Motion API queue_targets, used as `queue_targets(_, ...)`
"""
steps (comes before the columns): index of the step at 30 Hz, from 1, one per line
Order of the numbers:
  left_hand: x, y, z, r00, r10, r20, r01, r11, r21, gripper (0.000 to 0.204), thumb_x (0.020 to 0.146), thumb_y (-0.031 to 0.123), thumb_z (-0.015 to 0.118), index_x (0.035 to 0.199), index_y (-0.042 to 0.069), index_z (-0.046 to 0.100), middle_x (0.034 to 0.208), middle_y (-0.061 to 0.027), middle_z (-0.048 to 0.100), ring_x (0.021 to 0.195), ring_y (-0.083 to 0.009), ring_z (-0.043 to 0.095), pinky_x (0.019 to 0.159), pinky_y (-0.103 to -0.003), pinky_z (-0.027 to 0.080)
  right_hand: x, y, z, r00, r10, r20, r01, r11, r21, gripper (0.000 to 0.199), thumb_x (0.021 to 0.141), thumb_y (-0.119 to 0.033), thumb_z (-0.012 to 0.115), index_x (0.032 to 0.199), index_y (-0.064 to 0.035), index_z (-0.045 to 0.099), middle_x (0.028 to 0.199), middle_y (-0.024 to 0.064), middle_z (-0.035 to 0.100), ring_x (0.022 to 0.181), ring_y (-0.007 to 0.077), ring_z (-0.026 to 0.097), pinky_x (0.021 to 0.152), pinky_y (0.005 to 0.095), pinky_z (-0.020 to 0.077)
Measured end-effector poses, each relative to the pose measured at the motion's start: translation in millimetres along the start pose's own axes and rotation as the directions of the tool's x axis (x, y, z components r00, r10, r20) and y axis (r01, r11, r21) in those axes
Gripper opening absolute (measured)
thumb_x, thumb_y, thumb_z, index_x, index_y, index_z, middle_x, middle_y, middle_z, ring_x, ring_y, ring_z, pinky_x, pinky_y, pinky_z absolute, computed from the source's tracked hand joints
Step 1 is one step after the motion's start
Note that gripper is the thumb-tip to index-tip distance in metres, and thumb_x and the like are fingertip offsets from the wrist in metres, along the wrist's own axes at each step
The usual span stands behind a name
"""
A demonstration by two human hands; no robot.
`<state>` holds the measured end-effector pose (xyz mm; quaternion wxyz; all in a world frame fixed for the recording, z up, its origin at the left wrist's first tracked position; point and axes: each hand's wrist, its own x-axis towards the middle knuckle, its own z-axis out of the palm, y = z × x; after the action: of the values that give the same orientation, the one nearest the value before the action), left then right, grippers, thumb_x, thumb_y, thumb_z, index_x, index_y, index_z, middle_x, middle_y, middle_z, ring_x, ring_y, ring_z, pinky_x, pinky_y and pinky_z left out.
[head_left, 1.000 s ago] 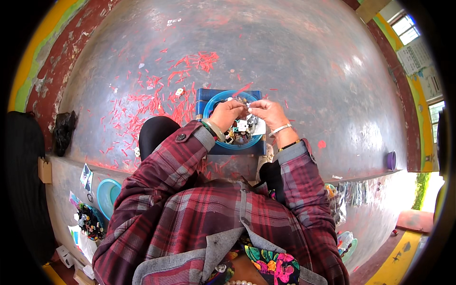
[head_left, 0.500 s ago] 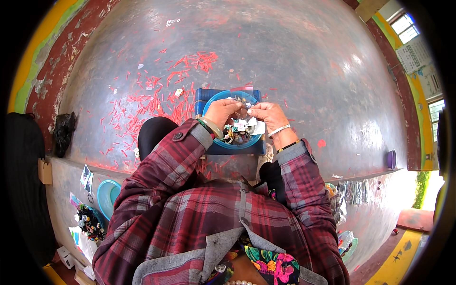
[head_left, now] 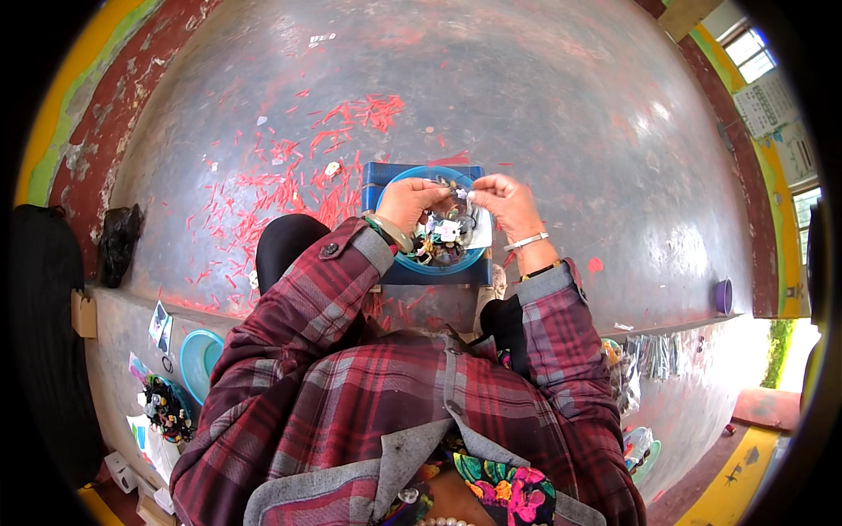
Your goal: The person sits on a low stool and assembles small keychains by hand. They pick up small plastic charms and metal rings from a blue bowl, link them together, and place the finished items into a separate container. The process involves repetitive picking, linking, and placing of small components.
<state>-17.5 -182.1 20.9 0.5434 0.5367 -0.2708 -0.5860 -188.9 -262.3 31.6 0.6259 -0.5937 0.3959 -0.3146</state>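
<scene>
Over a round blue basin (head_left: 474, 259), my left hand (head_left: 410, 203) is closed, its thumb and fingers pinching something small and dark near the far rim. Facing it, my right hand (head_left: 511, 209) has thumb and forefinger brought together beside a small pale ornament (head_left: 460, 193); what exactly the fingertips hold is too small to tell. Inside the basin lie many small dark and coloured pieces, with a white card (head_left: 449, 231) on top. The basin rests on a blue stool (head_left: 424, 279) between my knees.
Red strips (head_left: 324, 188) are strewn over the grey floor ahead and left. At my left stand a turquoise basin (head_left: 200, 359) and a heap of dark, colourful small items (head_left: 167, 410). Plastic-wrapped packets (head_left: 656, 356) lie at my right, with a purple container (head_left: 723, 296) farther off.
My right hand has shifted slightly right, away from my left hand, and its fingers have lifted. The gap between the hands is wider. My left hand stays nearly in place.
</scene>
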Motion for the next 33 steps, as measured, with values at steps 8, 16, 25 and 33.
queue_targets(8,4,-7,-4,0.998,0.055,0.032,-0.060,0.983,0.172,0.013,0.079,0.014,0.064,0.077,0.002,0.066,0.072,-0.0034,0.064,0.058,-0.0070,0.053,0.049,-0.021,0.039,-20,-30,18,0.767,-0.636,-0.081,0.499,0.672,-0.547,0.013,0.072,0.000,0.059,0.083,-0.0052,0.063,0.080,0.0057,0.062,0.063,0.0132,0.058,0.056,0.0232,0.0453)
queue_targets(16,0,-10,5,0.988,0.143,0.066,-0.156,0.938,0.309,0.013,0.077,0.012,0.065,0.079,-0.001,0.066,0.071,-0.0046,0.063,0.063,-0.0103,0.056,0.056,-0.024,0.044,-23,-22,26,0.806,-0.585,0.093,0.489,0.567,-0.663,0.020,0.071,-0.002,0.057,0.090,-0.0070,0.061,0.089,0.0080,0.061,0.069,0.0242,0.061,0.058,0.0309,0.0485)
queue_targets(25,12,-28,-2,0.953,0.269,0.139,-0.303,0.838,0.453,0.016,0.076,0.014,0.065,0.081,-0.001,0.065,0.070,-0.0094,0.062,0.064,-0.0145,0.058,0.060,-0.029,0.046,-21,-12,18,0.877,-0.444,0.183,0.439,0.586,-0.681,0.014,0.070,-0.010,0.061,0.085,-0.0086,0.062,0.084,0.0069,0.060,0.068,0.0251,0.060,0.057,0.0322,0.0474)
queue_targets(33,0,-16,3,0.953,0.276,0.124,-0.294,0.746,0.598,0.014,0.077,0.012,0.066,0.082,-0.001,0.063,0.068,-0.0045,0.060,0.062,-0.0076,0.051,0.057,-0.025,0.043,-20,-17,18,0.952,-0.242,0.189,0.305,0.681,-0.666,0.012,0.071,-0.013,0.062,0.080,-0.0061,0.062,0.075,0.0093,0.061,0.066,0.0242,0.060,0.057,0.0321,0.0463)
